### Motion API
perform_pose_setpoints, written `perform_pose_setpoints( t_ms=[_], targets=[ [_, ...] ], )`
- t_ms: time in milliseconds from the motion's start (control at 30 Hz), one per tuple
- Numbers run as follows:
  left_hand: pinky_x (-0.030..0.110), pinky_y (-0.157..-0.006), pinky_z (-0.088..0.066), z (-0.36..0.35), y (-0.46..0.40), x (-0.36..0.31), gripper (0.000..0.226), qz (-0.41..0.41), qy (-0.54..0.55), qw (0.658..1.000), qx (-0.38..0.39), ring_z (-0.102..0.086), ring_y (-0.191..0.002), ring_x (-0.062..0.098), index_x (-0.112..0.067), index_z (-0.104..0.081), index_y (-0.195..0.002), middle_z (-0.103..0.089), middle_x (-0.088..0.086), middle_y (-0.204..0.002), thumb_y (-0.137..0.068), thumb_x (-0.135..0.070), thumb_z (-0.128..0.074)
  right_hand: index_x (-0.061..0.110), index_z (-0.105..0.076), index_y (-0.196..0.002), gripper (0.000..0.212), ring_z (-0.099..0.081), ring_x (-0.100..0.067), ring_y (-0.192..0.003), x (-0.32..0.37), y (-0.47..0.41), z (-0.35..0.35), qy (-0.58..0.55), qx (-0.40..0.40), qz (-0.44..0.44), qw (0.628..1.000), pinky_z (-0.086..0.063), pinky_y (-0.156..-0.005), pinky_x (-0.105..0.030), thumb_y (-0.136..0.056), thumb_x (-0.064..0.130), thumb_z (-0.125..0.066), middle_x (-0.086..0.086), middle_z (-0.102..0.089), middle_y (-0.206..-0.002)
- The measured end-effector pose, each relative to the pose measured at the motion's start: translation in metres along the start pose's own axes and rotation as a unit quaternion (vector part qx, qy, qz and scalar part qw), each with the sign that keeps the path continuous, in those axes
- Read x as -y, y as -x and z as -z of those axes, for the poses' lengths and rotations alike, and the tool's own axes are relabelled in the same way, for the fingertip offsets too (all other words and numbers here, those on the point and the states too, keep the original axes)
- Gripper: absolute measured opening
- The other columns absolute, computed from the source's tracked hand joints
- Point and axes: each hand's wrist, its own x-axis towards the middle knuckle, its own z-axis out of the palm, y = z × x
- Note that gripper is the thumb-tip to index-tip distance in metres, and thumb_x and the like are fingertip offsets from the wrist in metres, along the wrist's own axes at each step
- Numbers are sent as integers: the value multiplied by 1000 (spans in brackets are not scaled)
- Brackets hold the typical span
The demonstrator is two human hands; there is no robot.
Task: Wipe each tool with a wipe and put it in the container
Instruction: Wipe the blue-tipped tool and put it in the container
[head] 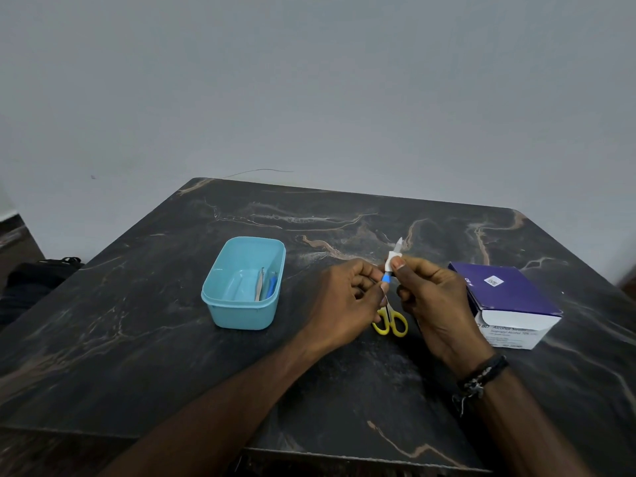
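My left hand pinches the blue handle of a small blade tool above the dark marble table. Around the tool's upper part my right hand pinches a white wipe; the metal tip sticks out above the wipe. A light blue container stands to the left and holds metal tweezers and a blue tool. Yellow-handled scissors lie on the table under my hands, their blades hidden.
A purple and white box of alcohol swabs lies open at the right, close to my right wrist. The table ends at a grey wall behind. A dark bag sits on the floor at far left.
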Motion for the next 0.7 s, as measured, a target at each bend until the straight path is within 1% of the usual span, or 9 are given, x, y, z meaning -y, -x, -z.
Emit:
perform_pose_setpoints(
  t_ms=[67, 167, 233, 333, 400, 467, 533, 600, 700],
  targets=[
    [14, -43, -45, 1, -1, -1, 7, -4, 4, 1000, -12, -63, -50, 8, -1, -63, -94, -66, 14, -72, -91, -7, -63, -4, -65, -91, 12, -50, -3, -34, 2, 3, -3, -7, 27, -12, 1000, -40, -37, -14, -93, 3, -55, 3, -58, -44],
    [15, -42, -46, 2, -1, -2, 6, -2, 1, 1000, -9, -62, -49, 9, -2, -62, -94, -67, 14, -72, -91, -7, -63, -6, -64, -92, 12, -51, -4, -34, 3, 4, -4, -10, 36, -14, 999, -43, -37, -16, -93, 2, -55, 3, -56, -41],
    [19, -41, -46, 1, 0, -1, 4, 3, -7, 1000, 3, -63, -49, 11, -5, -62, -93, -68, 13, -72, -91, -9, -63, -4, -66, -93, 12, -51, -3, -36, 0, 1, -1, -2, 16, -3, 1000, -43, -38, -16, -92, 4, -57, 5, -56, -42],
    [22, -41, -47, 0, 0, 2, 2, 17, -14, 1000, 18, -65, -52, 19, -8, -62, -92, -69, 12, -74, -92, -10, -62, 3, -71, -92, 11, -42, -3, -41, -5, -5, 3, 15, -23, 23, 999, -36, -39, -15, -90, 11, -64, 3, -51, -49],
    [22, -40, -46, -1, 0, 2, 3, 22, -13, 999, 22, -65, -52, 21, -7, -62, -93, -69, 12, -74, -92, -10, -62, 6, -72, -91, 10, -38, -4, -44, -8, -8, 5, 13, -33, 28, 999, -34, -40, -16, -89, 12, -64, -2, -48, -55],
    [19, -41, -45, -1, 0, 1, 4, 18, -4, 1000, 18, -64, -51, 18, -5, -62, -93, -68, 15, -74, -92, -9, -63, 5, -72, -93, 11, -38, -4, -45, -8, -8, 4, 9, -33, 27, 999, -34, -40, -16, -89, 12, -65, -4, -49, -58],
    [16, -41, -45, -1, 0, 0, 4, 10, 4, 1000, 10, -63, -50, 14, -4, -62, -93, -68, 18, -74, -91, -7, -63, 4, -72, -94, 12, -41, -4, -44, -7, -6, 3, 15, -23, 26, 999, -35, -41, -15, -89, 12, -65, 0, -54, -55],
    [18, -41, -46, 0, 0, 0, 5, 1, 11, 1000, -2, -64, -49, 13, -4, -62, -94, -68, 17, -73, -91, -7, -63, 0, -69, -92, 11, -47, -2, -39, -3, -2, 0, 13, 6, 15, 1000, -38, -39, -14, -91, 7, -61, 6, -56, -47],
    [20, -41, -47, 2, -1, 0, 8, -4, 12, 1000, -14, -65, -48, 15, -1, -61, -96, -68, 12, -71, -91, -7, -63, -4, -66, -91, 12, -50, -1, -35, 1, 3, -3, 5, 31, 7, 999, -42, -38, -15, -92, 2, -56, 5, -56, -40]
  ],
)
